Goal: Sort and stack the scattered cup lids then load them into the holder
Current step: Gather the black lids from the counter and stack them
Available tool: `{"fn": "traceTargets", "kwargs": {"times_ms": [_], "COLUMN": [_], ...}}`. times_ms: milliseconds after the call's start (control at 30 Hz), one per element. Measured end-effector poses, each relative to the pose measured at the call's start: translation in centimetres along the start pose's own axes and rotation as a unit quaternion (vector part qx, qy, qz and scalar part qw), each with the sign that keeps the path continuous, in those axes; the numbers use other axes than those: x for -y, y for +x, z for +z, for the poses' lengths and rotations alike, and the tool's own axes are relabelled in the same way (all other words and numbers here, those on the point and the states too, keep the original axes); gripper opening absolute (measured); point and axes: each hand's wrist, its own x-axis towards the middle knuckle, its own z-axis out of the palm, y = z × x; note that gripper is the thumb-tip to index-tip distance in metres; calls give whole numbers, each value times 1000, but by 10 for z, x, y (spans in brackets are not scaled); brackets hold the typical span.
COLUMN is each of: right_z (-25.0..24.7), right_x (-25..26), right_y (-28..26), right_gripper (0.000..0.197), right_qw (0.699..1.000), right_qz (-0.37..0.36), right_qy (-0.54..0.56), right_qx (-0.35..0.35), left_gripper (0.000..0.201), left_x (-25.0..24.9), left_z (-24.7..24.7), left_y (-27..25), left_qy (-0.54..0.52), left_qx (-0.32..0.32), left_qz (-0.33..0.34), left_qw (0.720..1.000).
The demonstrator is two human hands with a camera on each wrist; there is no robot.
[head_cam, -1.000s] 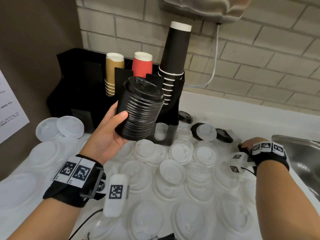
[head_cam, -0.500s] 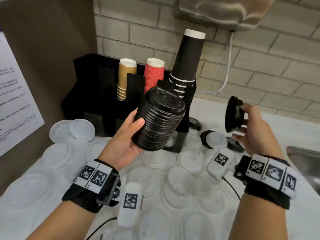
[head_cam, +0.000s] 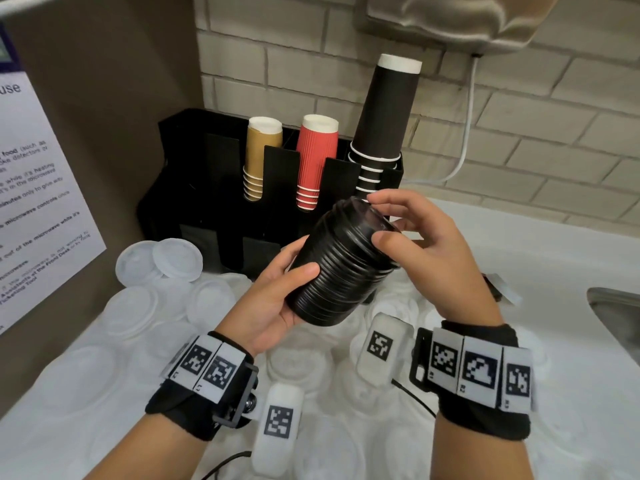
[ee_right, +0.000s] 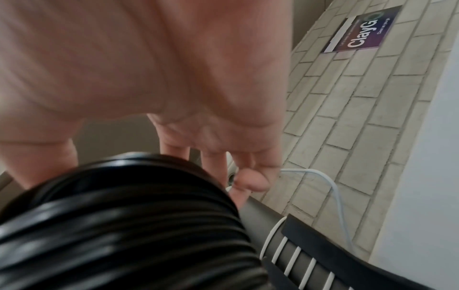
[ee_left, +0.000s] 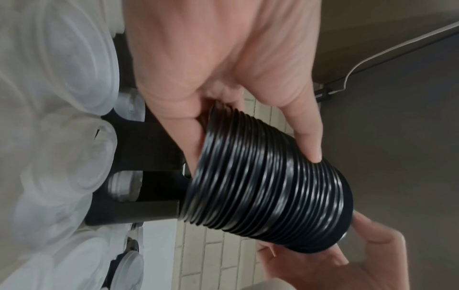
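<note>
Right hand [head_cam: 429,258] now atop black lid stack [head_cam: 341,268], gripping; left hand [head_cam: 273,303] clasping it; "ClayG" sign [ee_right: 362,31].

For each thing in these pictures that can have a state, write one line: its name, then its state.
stack of black lids: nested, tilted, held off the counter
left hand: grips the stack's lower part
right hand: fingertips on the stack's top lid
white lids: scattered loose on the counter
holder: upright, with cups in its slots
tan cups: nested, upside down
red cups: nested, upside down
black cups: nested, upside down
</note>
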Motion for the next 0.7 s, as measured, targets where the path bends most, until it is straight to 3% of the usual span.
{"fn": "traceTargets", "kwargs": {"times_ms": [100,400,500,633,700], "right_z": [1,1,-11,-47,-65], "right_x": [2,2,-1,-38,-64], "right_y": [0,-3,-1,22,40], "right_gripper": [39,50,55,25,17], "right_qw": [1000,999,996,962,946], "right_qz": [-1,5,21,118,222], "right_qy": [-14,-41,-37,8,-45], "right_qx": [8,1,-73,-246,-231], "left_gripper": [48,65,67,70,70], "left_x": [1,3,3,1,0], "left_z": [0,5,5,3,2], "left_y": [2,3,3,2,2], "left_qy": [0,-4,-19,-31,-29], "left_qx": [-1,-10,-7,-13,-10], "left_qz": [-1,-10,-7,7,15], "left_qw": [1000,1000,1000,999,999]}}
